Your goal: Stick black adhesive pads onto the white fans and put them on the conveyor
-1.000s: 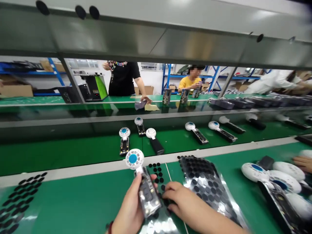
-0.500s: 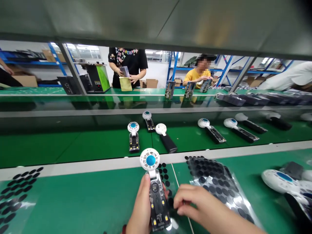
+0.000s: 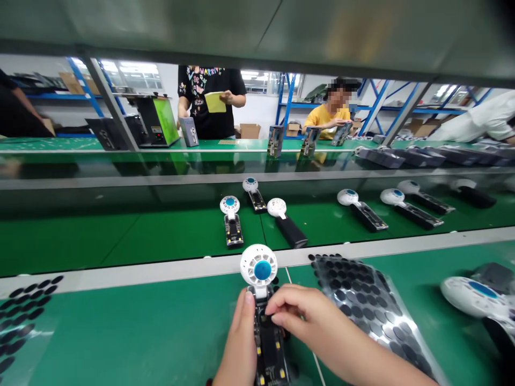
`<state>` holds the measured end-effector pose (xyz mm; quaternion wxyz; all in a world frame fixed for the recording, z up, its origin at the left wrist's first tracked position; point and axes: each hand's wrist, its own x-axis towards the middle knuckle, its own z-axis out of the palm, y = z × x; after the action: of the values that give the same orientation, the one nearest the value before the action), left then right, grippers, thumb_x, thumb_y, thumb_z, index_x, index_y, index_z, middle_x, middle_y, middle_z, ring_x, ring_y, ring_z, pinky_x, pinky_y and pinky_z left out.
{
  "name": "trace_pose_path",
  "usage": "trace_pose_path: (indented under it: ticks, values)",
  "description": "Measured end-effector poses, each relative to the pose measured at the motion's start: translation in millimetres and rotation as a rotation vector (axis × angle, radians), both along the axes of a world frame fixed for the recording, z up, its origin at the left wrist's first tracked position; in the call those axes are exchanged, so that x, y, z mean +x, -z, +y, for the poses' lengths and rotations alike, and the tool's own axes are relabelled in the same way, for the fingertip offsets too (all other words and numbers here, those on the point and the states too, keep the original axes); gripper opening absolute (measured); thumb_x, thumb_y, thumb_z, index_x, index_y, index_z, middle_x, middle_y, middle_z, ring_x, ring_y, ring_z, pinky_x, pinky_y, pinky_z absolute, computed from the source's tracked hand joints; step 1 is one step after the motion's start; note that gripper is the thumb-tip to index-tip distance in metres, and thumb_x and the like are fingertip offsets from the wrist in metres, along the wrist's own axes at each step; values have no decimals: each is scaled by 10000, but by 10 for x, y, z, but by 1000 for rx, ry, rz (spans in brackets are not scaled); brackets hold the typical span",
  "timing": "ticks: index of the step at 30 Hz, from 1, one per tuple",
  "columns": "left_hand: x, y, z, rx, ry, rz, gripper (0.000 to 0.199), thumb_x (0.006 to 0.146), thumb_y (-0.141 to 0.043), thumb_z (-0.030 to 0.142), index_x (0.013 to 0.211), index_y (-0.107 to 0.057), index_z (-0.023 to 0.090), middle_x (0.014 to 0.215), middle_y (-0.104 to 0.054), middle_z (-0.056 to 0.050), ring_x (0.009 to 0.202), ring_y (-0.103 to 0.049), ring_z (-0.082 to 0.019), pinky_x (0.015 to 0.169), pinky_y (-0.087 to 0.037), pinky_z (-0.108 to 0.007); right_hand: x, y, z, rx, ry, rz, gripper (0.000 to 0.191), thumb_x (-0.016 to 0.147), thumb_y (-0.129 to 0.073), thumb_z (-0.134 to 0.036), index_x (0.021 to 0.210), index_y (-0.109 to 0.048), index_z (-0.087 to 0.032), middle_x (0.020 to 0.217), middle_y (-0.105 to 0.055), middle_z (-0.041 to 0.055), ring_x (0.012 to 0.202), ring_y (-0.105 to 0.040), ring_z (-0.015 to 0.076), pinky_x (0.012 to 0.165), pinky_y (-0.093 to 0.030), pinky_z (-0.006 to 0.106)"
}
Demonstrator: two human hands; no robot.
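Observation:
In my left hand point(image 3: 238, 343) is a small handheld fan point(image 3: 270, 343) with a white round head, a blue centre and a dark see-through handle showing yellow-white squares. The thumb lies along the handle's left edge, and the head points away from me. My right hand point(image 3: 301, 316) is over the upper handle, thumb and forefinger pinched at a dark round spot below the neck. Whatever is between those fingertips is too small or hidden to make out. Right of this hand lies a clear sheet of black round stickers point(image 3: 362, 295); another sticker sheet point(image 3: 26, 311) is at the far left.
Across a pale rail, several similar fans point(image 3: 232, 222) lie on the green belt point(image 3: 132, 236). More fans point(image 3: 478, 297) rest at the near right. Boxes point(image 3: 275, 141) stand on the far bench, where co-workers are. A shelf point(image 3: 257, 37) spans overhead.
My right hand has moved left from beside the fan onto its handle. The view has shifted slightly. Across the bench, a co-worker has set a box down and lifted a yellow sheet.

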<state>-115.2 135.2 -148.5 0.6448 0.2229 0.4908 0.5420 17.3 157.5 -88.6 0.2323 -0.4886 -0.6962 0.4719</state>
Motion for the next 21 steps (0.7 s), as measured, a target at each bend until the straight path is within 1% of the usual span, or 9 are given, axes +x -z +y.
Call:
trace_pose_path:
  ticks: [2, 5, 9, 11, 15, 18, 21]
  values:
    - [5, 19, -6, -3, 0, 15, 280, 827, -463, 353, 1026, -544, 174, 1101, -556, -66, 960, -542, -199, 836, -440, -411, -46, -4, 9, 54, -21, -25, 207, 756, -527, -71, 715, -644, -237, 766, -606, -44, 743, -551, 101, 667, -400, 176]
    - [21, 50, -7, -8, -9, 36, 323, 821, -463, 387, 1027, -545, 152, 1072, -588, -75, 977, -552, -198, 888, -401, -441, -80, 15, 1, 114, -28, -47, 221, 759, -542, -59, 732, -660, -244, 776, -619, -45, 767, -553, 99, 678, -400, 169]
    - [21, 91, 1, -15, -21, 64, 364, 797, -489, 416, 1033, -555, 147, 1017, -635, -80, 962, -577, -205, 928, -370, -449, -77, 64, -15, 193, -62, -67, 222, 769, -535, -50, 748, -653, -237, 781, -610, -43, 784, -547, 95, 691, -401, 158]
    - [6, 111, 5, -17, -21, 77, 377, 783, -495, 438, 1023, -573, 158, 1010, -648, -80, 977, -577, -224, 943, -366, -432, -73, 80, -13, 210, -72, -81, 231, 770, -524, -37, 753, -648, -231, 794, -604, -39, 781, -546, 93, 687, -403, 155]
    - [-13, 175, 10, -27, -18, 105, 421, 738, -527, 467, 1028, -584, 166, 1070, -628, -96, 1065, -524, -265, 977, -346, -389, -75, 96, -4, 220, -83, -100, 235, 765, -521, -22, 758, -638, -226, 809, -596, -36, 774, -543, 91, 679, -408, 156]
    - [16, 234, 13, -45, -55, 145, 480, 733, -516, 489, 1077, -548, 156, 1143, -585, -109, 1125, -472, -269, 980, -336, -391, -77, 104, -4, 245, -89, -116, 226, 773, -524, -34, 767, -634, -231, 802, -592, -36, 781, -538, 96, 686, -409, 163]
    - [57, 263, 18, -22, -59, 178, 473, 746, -491, 492, 1074, -545, 156, 1149, -579, -105, 1135, -459, -270, 988, -317, -392, -83, 106, -11, 271, -99, -143, 217, 778, -523, -42, 768, -632, -230, 790, -592, -29, 785, -533, 105, 683, -415, 172]
